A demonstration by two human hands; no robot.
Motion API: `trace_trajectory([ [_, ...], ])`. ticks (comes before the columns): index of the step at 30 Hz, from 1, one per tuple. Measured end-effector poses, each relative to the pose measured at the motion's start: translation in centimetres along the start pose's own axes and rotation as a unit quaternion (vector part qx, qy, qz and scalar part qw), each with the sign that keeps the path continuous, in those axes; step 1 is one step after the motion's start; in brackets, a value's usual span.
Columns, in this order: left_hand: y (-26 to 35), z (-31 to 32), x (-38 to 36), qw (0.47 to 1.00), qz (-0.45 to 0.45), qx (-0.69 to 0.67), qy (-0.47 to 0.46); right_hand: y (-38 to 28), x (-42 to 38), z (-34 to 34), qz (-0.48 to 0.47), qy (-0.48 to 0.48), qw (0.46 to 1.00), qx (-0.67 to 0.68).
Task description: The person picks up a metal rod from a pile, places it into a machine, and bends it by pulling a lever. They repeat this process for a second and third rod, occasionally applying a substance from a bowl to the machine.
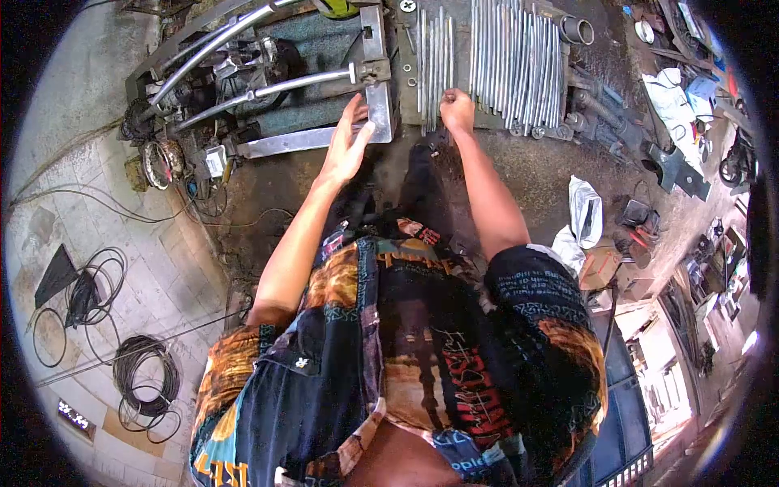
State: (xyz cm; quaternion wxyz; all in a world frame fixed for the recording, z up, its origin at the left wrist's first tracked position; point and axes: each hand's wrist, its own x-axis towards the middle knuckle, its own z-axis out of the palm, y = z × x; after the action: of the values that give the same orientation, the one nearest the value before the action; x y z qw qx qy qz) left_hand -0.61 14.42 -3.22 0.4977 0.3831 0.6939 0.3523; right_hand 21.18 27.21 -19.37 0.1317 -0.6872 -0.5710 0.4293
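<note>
My left hand (349,152) is open, its fingers stretched out beside the corner of a flat metal frame (378,109). Its thumb overlaps the frame's edge in this view. Just beyond the fingertips, a round metal bar (304,84) ends at a collar on the machine. My right hand (458,111) is closed in a fist at the near ends of the metal rods. A small group of rods (436,61) lies on its left, and a larger row of rods (515,65) on its right. I cannot tell what the fist holds.
A machine assembly (243,69) with curved tubes fills the upper left. Small rings and a bolt (410,36) lie left of the rods. A short pipe piece (578,31) and thick threaded parts (604,114) sit at right. Coiled cable (146,369) lies on the left floor.
</note>
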Motion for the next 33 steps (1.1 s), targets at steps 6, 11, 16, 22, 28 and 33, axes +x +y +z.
trace_trajectory([
  [6,-1.3,-1.1,-0.7,1.0,-0.015,0.021,-0.005,-1.5,1.8,1.0,0.016,0.017,0.999,-0.043],
  [11,-1.4,-0.7,-1.3,0.998,-0.01,0.062,-0.014,-1.2,3.2,1.4,-0.04,0.041,0.995,-0.076],
  [16,-2.3,0.1,-2.1,0.998,-0.008,0.055,-0.006,-2.2,3.5,0.3,0.041,0.052,0.991,-0.119],
  [22,-1.9,0.8,-2.7,0.999,-0.022,0.031,-0.009,-1.7,3.6,-0.2,0.03,0.073,0.991,-0.106],
  [28,-1.8,1.5,-2.4,0.999,-0.02,0.029,-0.004,-0.4,4.3,0.2,-0.029,0.024,0.997,-0.071],
  [33,-2.0,1.6,-2.5,0.999,-0.025,0.029,-0.005,-1.4,4.8,1.7,-0.075,0.009,0.993,-0.088],
])
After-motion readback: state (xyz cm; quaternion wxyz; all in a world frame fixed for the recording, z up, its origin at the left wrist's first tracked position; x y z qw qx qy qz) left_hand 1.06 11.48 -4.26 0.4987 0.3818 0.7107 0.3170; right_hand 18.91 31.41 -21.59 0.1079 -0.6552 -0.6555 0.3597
